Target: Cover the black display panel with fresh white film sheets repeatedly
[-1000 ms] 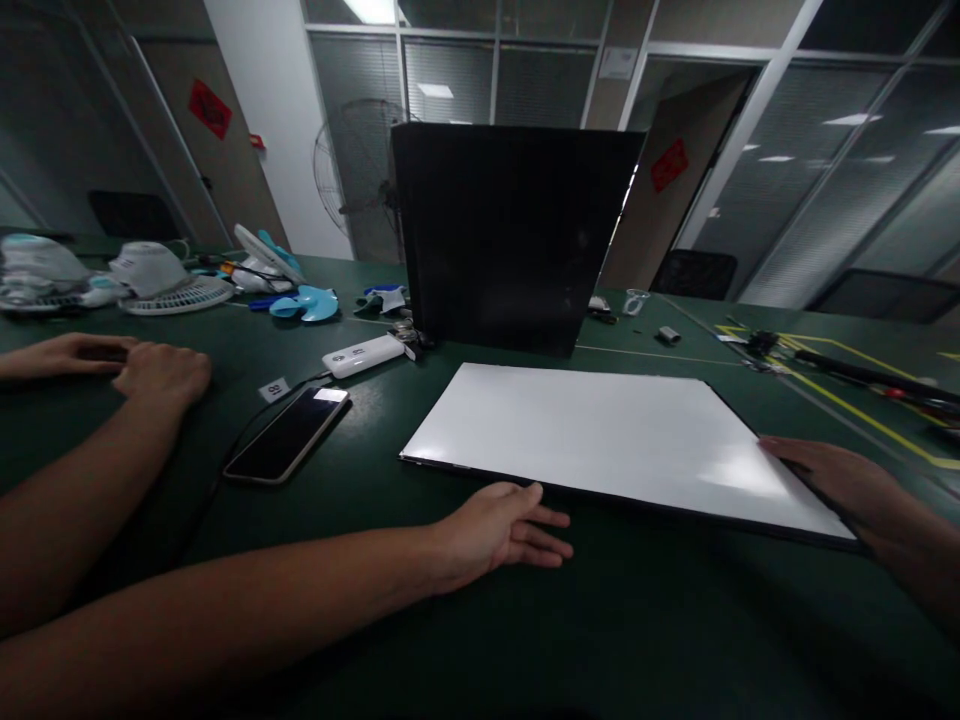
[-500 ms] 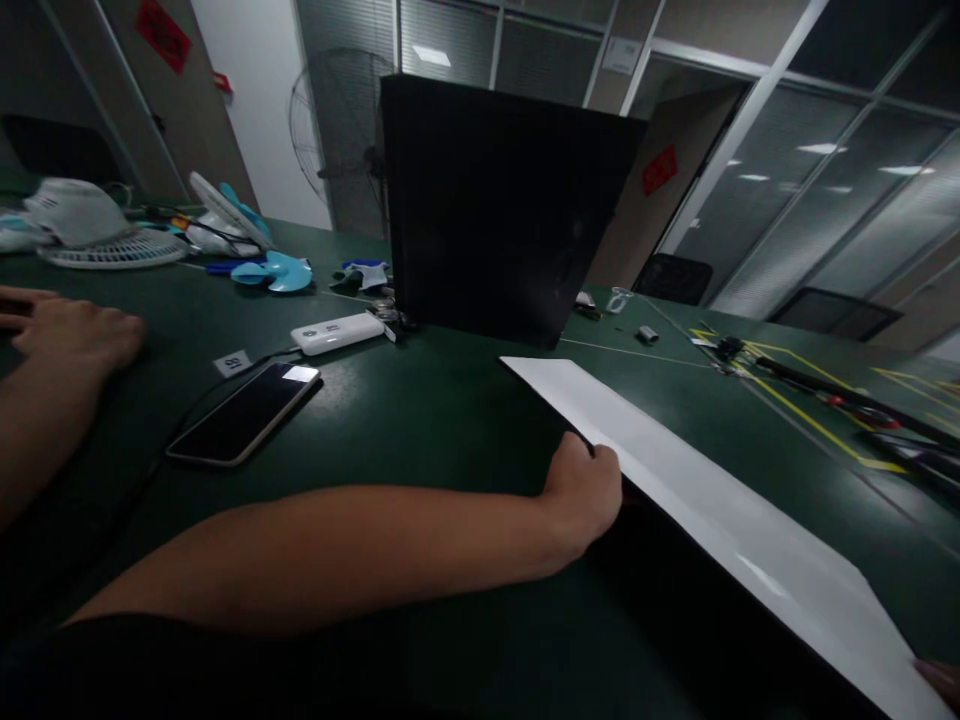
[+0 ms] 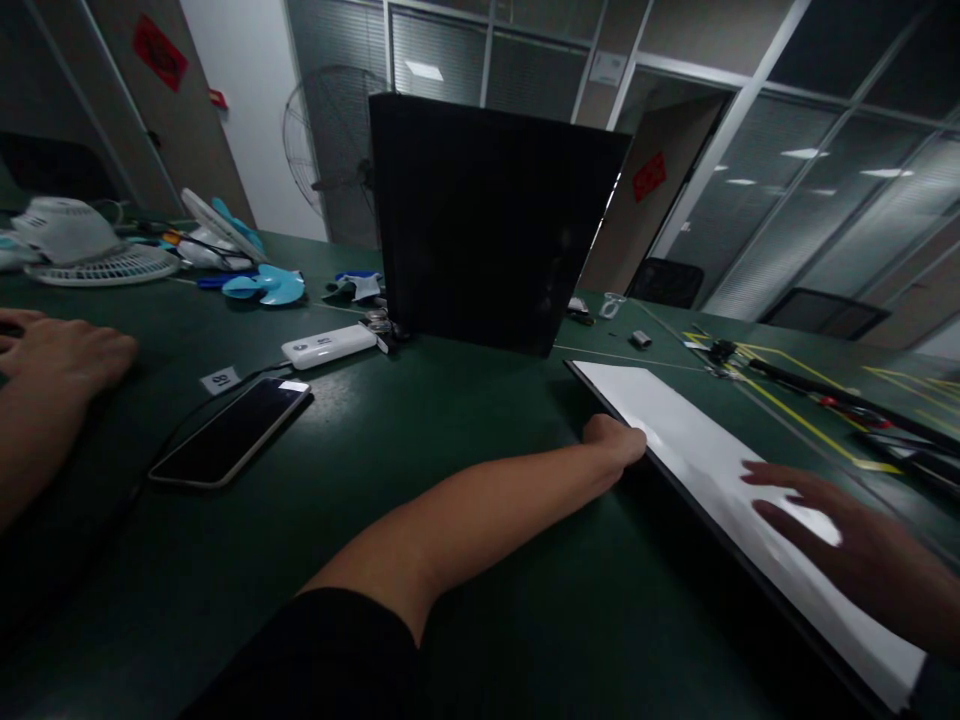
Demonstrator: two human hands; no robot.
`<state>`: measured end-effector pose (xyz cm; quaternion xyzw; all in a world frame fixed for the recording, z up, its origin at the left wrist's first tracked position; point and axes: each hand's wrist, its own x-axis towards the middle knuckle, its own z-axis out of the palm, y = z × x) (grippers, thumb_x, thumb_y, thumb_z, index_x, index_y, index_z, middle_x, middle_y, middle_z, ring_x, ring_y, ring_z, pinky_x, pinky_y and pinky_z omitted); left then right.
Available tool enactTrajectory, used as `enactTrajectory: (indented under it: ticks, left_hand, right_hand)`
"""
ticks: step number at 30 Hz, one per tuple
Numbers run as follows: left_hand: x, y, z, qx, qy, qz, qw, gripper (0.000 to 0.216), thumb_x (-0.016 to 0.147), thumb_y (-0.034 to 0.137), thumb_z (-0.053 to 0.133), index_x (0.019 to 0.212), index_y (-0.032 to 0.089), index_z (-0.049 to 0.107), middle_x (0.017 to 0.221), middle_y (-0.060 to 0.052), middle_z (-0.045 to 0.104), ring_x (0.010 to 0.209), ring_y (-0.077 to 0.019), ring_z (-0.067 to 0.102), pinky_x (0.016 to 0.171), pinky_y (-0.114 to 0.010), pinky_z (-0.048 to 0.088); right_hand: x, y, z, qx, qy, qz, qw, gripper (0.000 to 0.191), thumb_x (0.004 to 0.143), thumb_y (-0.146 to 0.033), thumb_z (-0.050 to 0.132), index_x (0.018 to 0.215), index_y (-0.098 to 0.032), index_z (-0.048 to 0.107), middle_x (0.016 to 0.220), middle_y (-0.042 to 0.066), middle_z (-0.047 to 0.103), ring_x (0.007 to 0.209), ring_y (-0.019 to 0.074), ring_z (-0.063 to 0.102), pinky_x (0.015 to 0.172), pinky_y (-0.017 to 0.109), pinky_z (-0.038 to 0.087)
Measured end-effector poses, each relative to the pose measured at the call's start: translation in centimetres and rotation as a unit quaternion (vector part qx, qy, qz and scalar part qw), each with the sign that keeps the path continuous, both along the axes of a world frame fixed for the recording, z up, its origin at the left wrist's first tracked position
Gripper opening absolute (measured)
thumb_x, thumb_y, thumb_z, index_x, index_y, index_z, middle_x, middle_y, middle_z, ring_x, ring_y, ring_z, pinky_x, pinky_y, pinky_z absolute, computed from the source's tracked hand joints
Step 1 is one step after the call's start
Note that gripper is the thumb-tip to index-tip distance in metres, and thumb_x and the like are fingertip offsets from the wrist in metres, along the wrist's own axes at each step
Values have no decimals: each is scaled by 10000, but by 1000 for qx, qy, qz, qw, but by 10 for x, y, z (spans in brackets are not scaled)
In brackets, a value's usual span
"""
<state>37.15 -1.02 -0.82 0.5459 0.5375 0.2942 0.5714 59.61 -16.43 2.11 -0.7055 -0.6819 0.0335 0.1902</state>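
A large flat panel (image 3: pixel 697 460) with a white face and a thin black edge slants across the right side, tilted up off the green table. My left hand (image 3: pixel 615 440) is closed around its near long edge, thumb on the white face. Over that face is my right hand (image 3: pixel 832 530), fingers spread apart; whether the fingertips touch the surface I cannot tell. Behind the panel's far end stands a big black panel (image 3: pixel 495 225), upright on the table.
At the left rests another person's hand (image 3: pixel 67 350). A phone (image 3: pixel 232 432), a white stick-shaped device (image 3: pixel 330 345) with a cable, a blue fan blade (image 3: pixel 266 285) and fan parts (image 3: pixel 67 240) lie on the table (image 3: pixel 450 400). Black poles (image 3: pixel 840 390) lie at right.
The white-faced panel and my left hand have shifted to the right. My right hand, barely visible at the right edge before, now reaches over the white face.
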Motion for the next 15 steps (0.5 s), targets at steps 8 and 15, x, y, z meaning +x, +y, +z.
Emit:
enactTrajectory:
  ticks: [8, 15]
  left_hand:
    - [40, 10, -1, -52, -26, -34, 998, 418, 805, 282, 788, 1159, 64, 752, 1112, -239, 763, 874, -304, 783, 651, -303, 596]
    - [27, 1, -2, -50, -53, -62, 995, 257, 891, 269, 716, 1010, 45, 758, 940, -182, 797, 674, -227, 780, 544, -219, 597]
  right_hand:
    - [-13, 64, -39, -68, -48, 73, 994, 645, 992, -601, 288, 1594, -380, 362, 1671, -10, 277, 1535, 331, 208, 1219, 656, 202]
    - [21, 69, -48, -59, -44, 81, 994, 637, 992, -631, 279, 1577, -409, 394, 1639, -44, 332, 1502, 313, 296, 1225, 596, 261]
